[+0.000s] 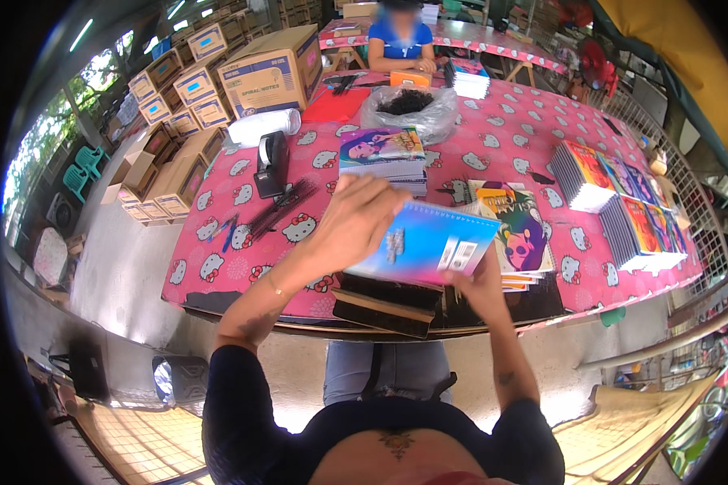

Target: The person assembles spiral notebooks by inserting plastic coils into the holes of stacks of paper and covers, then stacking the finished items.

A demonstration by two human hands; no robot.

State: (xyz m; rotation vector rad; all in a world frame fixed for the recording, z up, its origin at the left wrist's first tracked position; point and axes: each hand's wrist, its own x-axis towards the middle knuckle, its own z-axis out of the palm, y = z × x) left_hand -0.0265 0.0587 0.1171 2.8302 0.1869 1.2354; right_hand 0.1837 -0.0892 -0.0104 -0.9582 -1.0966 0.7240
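In front of me a blue notebook [429,238] is held tilted above the table, its holed edge away from me and its barcode side up. My right hand [479,284] grips its near right corner, thumb on top. Bent fingers of my left hand [360,218] lie over its far left part; their tips are partly hidden and slightly blurred. Below the notebook sits a dark block with a brown strip [387,305]. Just beyond it stands a stack of notebooks [382,153] with a purple cover. Right of my right hand is another notebook pile [522,230].
Black wire-like strips [281,206], pens [228,233] and a black tape dispenser [272,164] lie on the left. A plastic bag of black pieces [412,109] stands farther back. Notebook stacks [578,178] fill the right. A person in blue [400,44] sits opposite. Cartons [271,71] rise behind left.
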